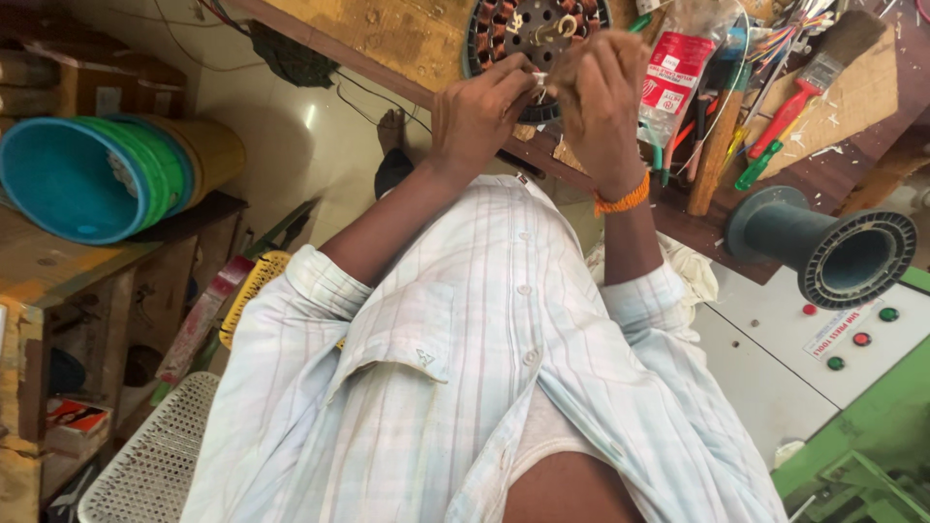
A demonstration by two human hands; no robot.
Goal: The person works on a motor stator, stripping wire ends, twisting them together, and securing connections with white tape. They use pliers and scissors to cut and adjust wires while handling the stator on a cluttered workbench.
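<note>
Both my hands are raised over the edge of a wooden workbench (407,39). My left hand (480,111) and my right hand (601,97), which has an orange thread band at the wrist, meet with fingers pinched on a thin pale wire end (540,82). Just behind them lies a round motor stator (533,29) with copper windings around its rim. The wire seems to come from the stator, but my fingers hide most of it. My striped shirt fills the lower half of the view.
Stacked blue, green and yellow plastic tubs (87,174) lie at the left. On the bench right: a red-and-white plastic packet (673,77), a wooden handle (717,145), a red-handled brush (809,82). A grey flanged spool (843,252) sits over a button panel (843,339).
</note>
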